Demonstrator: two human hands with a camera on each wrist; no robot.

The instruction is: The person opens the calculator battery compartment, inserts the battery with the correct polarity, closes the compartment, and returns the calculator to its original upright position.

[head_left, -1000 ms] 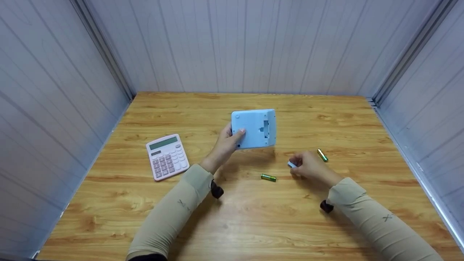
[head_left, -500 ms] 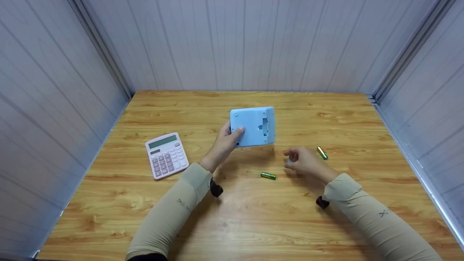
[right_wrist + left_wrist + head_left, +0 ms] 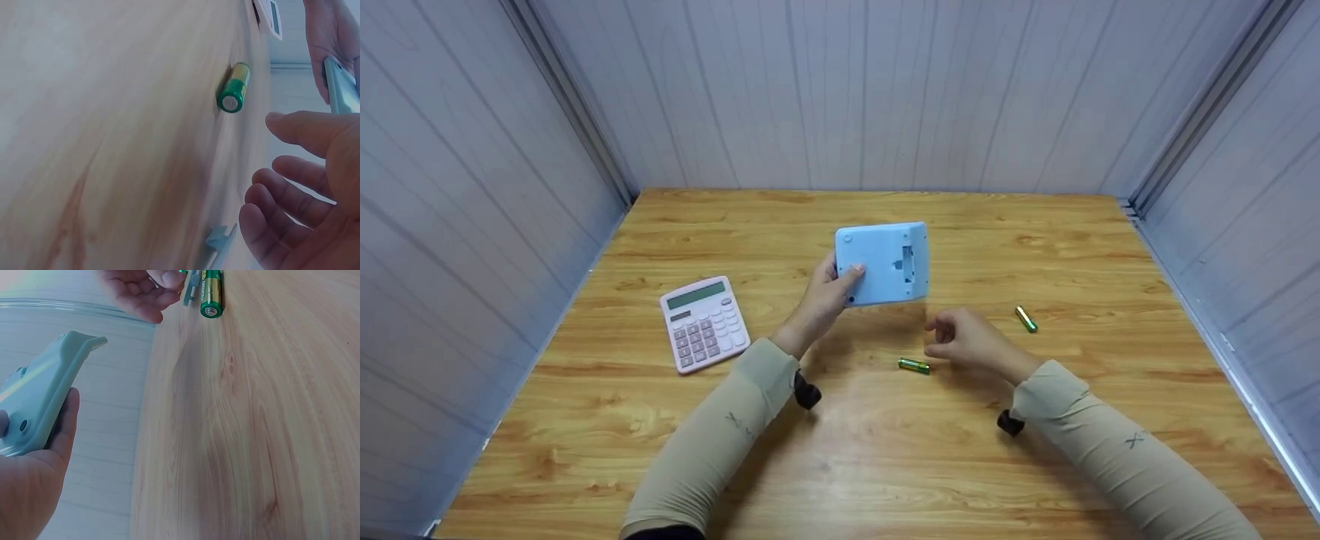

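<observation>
My left hand point(image 3: 819, 304) grips a light blue calculator point(image 3: 877, 281) by its edge, thumb across the back. That back faces up with its battery compartment point(image 3: 907, 264) uncovered. My right hand point(image 3: 971, 341) hovers low over the table, thumb and loosely bent fingers apart with nothing between them. A small light blue battery cover point(image 3: 219, 242) lies on the wood beside those fingers in the right wrist view; the hand hides it in the head view. One green and gold battery point(image 3: 914, 366) lies just left of the right hand, another battery point(image 3: 1026, 319) beyond it to the right.
A pink calculator point(image 3: 706, 325) lies face up at the left of the wooden table point(image 3: 840, 480). Pale panel walls point(image 3: 840, 97) close in the back and both sides. Bare wood stretches in front of the hands and behind the blue calculator.
My right hand has let go of the battery cover and shifted left toward the nearer battery. The left hand and the blue calculator have stayed almost still.
</observation>
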